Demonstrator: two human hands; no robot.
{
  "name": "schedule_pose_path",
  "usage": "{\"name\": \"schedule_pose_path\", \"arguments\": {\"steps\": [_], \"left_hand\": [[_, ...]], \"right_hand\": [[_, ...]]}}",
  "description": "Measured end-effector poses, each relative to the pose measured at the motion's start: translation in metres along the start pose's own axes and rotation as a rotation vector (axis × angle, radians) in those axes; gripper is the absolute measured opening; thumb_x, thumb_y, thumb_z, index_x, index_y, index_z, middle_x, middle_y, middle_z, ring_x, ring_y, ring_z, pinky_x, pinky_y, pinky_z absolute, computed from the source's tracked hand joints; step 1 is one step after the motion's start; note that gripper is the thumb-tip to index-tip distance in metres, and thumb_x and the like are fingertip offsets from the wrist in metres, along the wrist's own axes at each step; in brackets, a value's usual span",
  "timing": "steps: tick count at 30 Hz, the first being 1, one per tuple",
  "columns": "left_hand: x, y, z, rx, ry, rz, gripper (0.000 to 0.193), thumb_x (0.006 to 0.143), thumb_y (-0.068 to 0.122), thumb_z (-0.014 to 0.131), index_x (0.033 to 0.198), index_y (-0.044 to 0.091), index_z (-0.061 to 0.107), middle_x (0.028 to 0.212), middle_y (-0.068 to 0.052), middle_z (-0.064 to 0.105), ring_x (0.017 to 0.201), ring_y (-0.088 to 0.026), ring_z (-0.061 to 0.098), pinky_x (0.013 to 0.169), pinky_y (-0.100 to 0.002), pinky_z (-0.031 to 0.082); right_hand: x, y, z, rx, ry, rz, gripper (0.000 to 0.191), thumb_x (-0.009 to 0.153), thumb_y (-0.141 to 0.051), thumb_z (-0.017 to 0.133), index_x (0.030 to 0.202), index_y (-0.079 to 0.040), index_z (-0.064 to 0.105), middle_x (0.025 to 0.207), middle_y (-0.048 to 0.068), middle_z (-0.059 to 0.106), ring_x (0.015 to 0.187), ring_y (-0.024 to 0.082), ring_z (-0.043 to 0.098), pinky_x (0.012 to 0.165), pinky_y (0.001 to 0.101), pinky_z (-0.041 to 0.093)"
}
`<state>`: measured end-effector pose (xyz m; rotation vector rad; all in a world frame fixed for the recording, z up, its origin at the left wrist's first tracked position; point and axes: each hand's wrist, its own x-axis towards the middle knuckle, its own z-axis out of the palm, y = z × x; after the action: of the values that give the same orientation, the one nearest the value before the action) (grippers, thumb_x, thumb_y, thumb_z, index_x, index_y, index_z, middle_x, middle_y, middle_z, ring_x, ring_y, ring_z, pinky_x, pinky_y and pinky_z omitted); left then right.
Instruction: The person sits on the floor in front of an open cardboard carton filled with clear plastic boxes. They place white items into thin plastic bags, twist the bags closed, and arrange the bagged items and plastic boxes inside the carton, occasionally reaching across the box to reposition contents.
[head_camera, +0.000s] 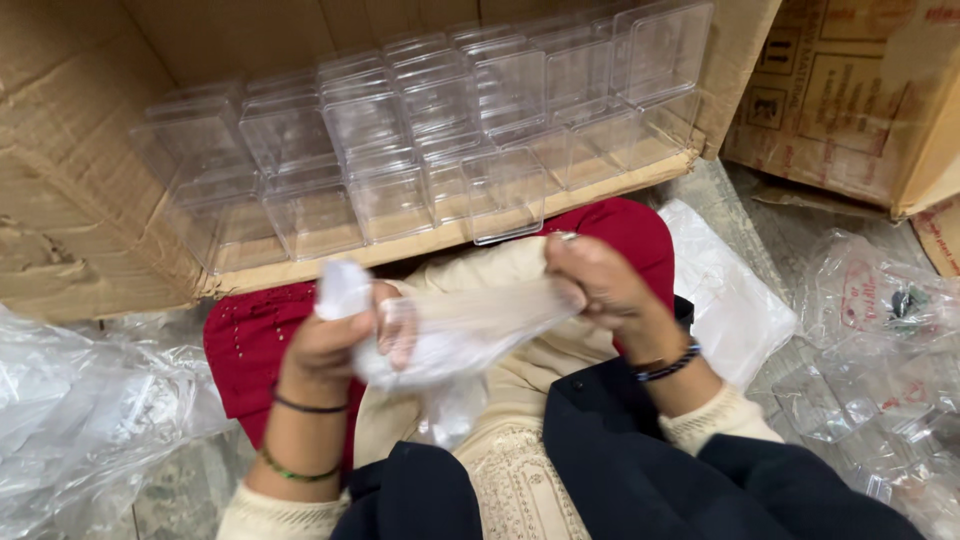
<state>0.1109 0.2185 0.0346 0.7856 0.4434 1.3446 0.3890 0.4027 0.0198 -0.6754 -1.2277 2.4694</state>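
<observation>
A person seated on the floor stretches a thin clear plastic bag (470, 330) between both hands, seen from a head-worn camera looking down. The left hand (335, 345) is curled into a fist around one end of the bag, a crumpled tuft of film sticking up above the thumb. The right hand (600, 280), also closed tight, grips the other end, and the film runs taut from fist to fist across the person's lap, with a loose tail hanging below the left hand. Both wrists carry thin bangles.

Just beyond the bag, farther from the person, lies an open cardboard box (90, 230) on its side, its lower flap nearly reaching the knees. Inside it stand rows of clear plastic containers (420, 140), square and stacked close together; the nearest one sits just above the right hand. Under the bag is a cream garment over dark sleeves, and a red cloth (250, 350) spreads between the lap and the box flap. Left of the box, crumpled clear plastic sheeting (80, 420) is heaped on the floor. Right of it, more clear packaging (870, 390) lies loose, and a second cardboard carton (850, 90) stands beyond.
</observation>
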Motion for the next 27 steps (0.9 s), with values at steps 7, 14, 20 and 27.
{"name": "schedule_pose_path", "arguments": {"steps": [7, 14, 20, 27], "left_hand": [[0.091, -0.049, -0.076, 0.401, 0.662, -0.084, 0.019, 0.086, 0.012, 0.075, 0.102, 0.003, 0.070, 0.091, -0.005, 0.072, 0.081, -0.017, 0.068, 0.070, -0.032, 0.055], [0.159, -0.118, -0.116, 0.991, 1.076, 0.188, 0.035, 0.100, 0.037, 0.066, 0.103, 0.002, 0.069, 0.089, -0.006, 0.073, 0.080, -0.015, 0.067, 0.073, -0.034, 0.053], [0.123, -0.098, -0.091, 0.305, 0.891, -0.158, 0.034, 0.099, 0.038, 0.068, 0.106, 0.005, 0.071, 0.095, -0.007, 0.067, 0.077, -0.014, 0.059, 0.065, -0.033, 0.051], [0.073, -0.077, -0.083, 0.050, 0.621, -0.150, 0.036, 0.091, 0.030, 0.069, 0.116, 0.003, 0.070, 0.109, -0.008, 0.074, 0.083, -0.014, 0.067, 0.071, -0.029, 0.056]], "right_hand": [[0.044, -0.015, -0.086, -0.630, 0.219, -0.300, 0.021, 0.095, -0.010, 0.067, 0.110, 0.005, 0.065, 0.080, 0.000, 0.068, 0.071, 0.007, 0.063, 0.064, 0.0212, 0.052], [0.159, 0.044, -0.116, -0.665, 0.712, -0.412, 0.036, 0.108, -0.027, 0.069, 0.083, -0.002, 0.060, 0.073, -0.003, 0.046, 0.066, 0.007, 0.036, 0.055, 0.0281, 0.033], [0.106, 0.059, -0.094, -0.171, 0.510, -0.239, 0.021, 0.105, -0.028, 0.057, 0.091, -0.012, 0.059, 0.076, -0.009, 0.051, 0.069, 0.004, 0.046, 0.060, 0.0243, 0.042], [0.053, 0.038, -0.036, 0.170, 0.366, -0.315, 0.018, 0.109, -0.023, 0.058, 0.095, -0.013, 0.060, 0.086, 0.000, 0.065, 0.075, 0.009, 0.062, 0.064, 0.0241, 0.050]]}}
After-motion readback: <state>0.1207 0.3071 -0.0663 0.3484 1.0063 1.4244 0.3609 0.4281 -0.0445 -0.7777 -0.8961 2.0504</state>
